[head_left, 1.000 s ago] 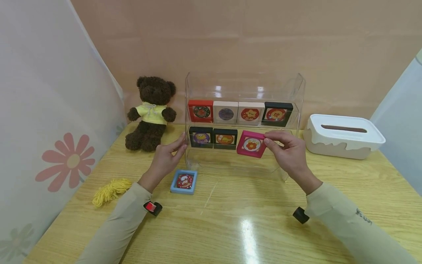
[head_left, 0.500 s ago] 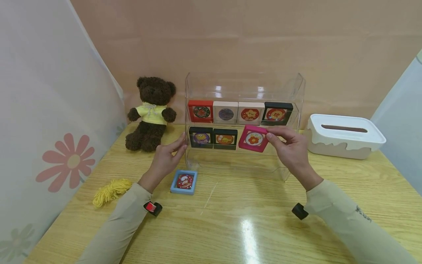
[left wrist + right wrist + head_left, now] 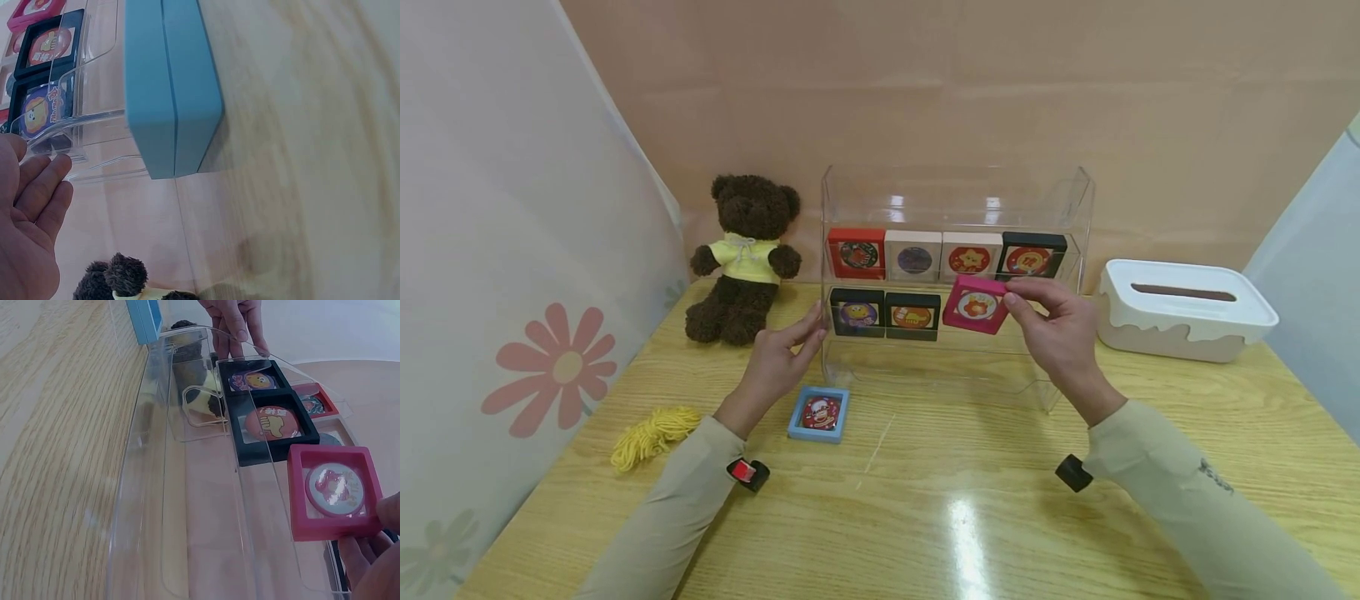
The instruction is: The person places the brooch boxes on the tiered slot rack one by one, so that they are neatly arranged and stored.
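My right hand pinches a small pink frame with a flower badge behind its window, between thumb and fingers at its right edge. It holds the frame tilted in front of the clear acrylic display rack, right of two black frames on the lower tier. At the rack's left side, my left hand rests its fairly straight fingers against the edge. On the upper tier stand a red frame, two white frames and a black frame.
A light blue frame lies on the wooden table before the rack. A brown teddy bear in a yellow top sits left, with a yellow cord bundle nearer. A white tissue box stands right.
My right hand has raised the pink frame from near the lower tier's ledge and shifted its tilt. The left hand stays against the rack.
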Action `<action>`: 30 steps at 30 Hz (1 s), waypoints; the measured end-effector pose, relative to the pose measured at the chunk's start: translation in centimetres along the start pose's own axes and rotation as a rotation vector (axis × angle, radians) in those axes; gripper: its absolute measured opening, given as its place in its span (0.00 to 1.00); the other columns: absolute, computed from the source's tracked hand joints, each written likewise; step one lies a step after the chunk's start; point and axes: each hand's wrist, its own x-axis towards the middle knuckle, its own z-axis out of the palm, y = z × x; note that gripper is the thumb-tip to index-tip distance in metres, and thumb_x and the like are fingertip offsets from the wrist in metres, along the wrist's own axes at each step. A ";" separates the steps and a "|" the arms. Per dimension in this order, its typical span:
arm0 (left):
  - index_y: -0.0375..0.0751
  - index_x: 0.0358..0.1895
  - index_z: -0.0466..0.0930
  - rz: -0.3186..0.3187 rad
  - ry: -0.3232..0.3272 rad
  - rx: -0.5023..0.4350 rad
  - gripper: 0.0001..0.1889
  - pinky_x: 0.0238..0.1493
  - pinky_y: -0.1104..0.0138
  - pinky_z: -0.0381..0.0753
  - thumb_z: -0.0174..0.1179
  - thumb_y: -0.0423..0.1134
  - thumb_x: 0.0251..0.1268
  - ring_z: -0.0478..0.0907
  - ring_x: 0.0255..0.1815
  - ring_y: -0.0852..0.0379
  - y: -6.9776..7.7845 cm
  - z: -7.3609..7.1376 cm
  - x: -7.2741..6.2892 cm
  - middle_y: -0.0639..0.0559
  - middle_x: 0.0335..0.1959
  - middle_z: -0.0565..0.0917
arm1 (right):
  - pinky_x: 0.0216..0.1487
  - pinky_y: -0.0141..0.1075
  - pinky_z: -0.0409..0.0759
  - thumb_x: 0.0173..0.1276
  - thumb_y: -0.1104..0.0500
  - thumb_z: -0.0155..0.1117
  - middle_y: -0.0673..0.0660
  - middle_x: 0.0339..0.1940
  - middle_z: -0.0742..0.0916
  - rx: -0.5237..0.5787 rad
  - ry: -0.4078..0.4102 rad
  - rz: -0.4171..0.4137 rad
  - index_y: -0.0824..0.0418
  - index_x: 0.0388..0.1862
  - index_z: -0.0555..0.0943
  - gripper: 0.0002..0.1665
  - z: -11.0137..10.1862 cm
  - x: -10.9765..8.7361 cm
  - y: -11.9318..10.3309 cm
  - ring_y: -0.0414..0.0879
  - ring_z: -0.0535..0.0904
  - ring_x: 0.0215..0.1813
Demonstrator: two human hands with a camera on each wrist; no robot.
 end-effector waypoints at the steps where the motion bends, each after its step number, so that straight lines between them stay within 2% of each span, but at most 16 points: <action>1: 0.33 0.62 0.73 0.001 0.001 0.000 0.21 0.19 0.64 0.78 0.59 0.31 0.66 0.84 0.30 0.49 0.0 0.0 0.0 0.40 0.42 0.83 | 0.40 0.26 0.77 0.63 0.71 0.64 0.64 0.42 0.85 -0.007 0.005 -0.002 0.74 0.41 0.84 0.08 0.1 0.0 0.0 0.39 0.80 0.43; 10: 0.32 0.61 0.73 0.023 0.015 0.001 0.21 0.17 0.65 0.77 0.60 0.30 0.65 0.84 0.30 0.48 0.1 -0.1 0.0 0.38 0.43 0.82 | 0.39 0.26 0.78 0.61 0.72 0.65 0.64 0.41 0.85 -0.013 0.027 0.033 0.74 0.39 0.84 0.08 1.0 -0.1 0.5 0.38 0.81 0.43; 16: 0.33 0.62 0.73 0.011 0.005 0.001 0.21 0.13 0.68 0.72 0.59 0.31 0.66 0.84 0.31 0.48 0.0 0.0 0.0 0.39 0.44 0.82 | 0.39 0.26 0.78 0.62 0.71 0.65 0.64 0.41 0.85 -0.020 0.004 0.036 0.73 0.40 0.84 0.08 1.1 -0.3 0.6 0.37 0.81 0.43; 20: 0.33 0.62 0.72 0.006 0.000 -0.001 0.21 0.14 0.68 0.73 0.59 0.32 0.66 0.84 0.31 0.49 -0.1 0.0 0.0 0.40 0.43 0.83 | 0.39 0.25 0.77 0.62 0.72 0.65 0.64 0.41 0.85 -0.019 -0.009 0.036 0.74 0.40 0.84 0.08 1.2 -0.3 0.7 0.35 0.80 0.42; 23: 0.33 0.62 0.72 0.002 -0.003 -0.004 0.21 0.14 0.68 0.73 0.59 0.32 0.67 0.84 0.32 0.49 -0.1 0.0 0.0 0.40 0.43 0.83 | 0.39 0.24 0.77 0.61 0.74 0.64 0.66 0.41 0.85 -0.035 -0.016 0.031 0.76 0.40 0.83 0.08 1.2 -0.4 0.0 0.34 0.80 0.42; 30: 0.33 0.62 0.72 0.005 0.001 0.002 0.22 0.10 0.69 0.65 0.59 0.31 0.66 0.84 0.29 0.48 0.1 -0.1 0.0 0.38 0.43 0.82 | 0.40 0.24 0.76 0.60 0.76 0.63 0.71 0.41 0.84 -0.074 -0.036 0.002 0.80 0.39 0.82 0.08 1.3 -0.7 -2.1 0.35 0.78 0.43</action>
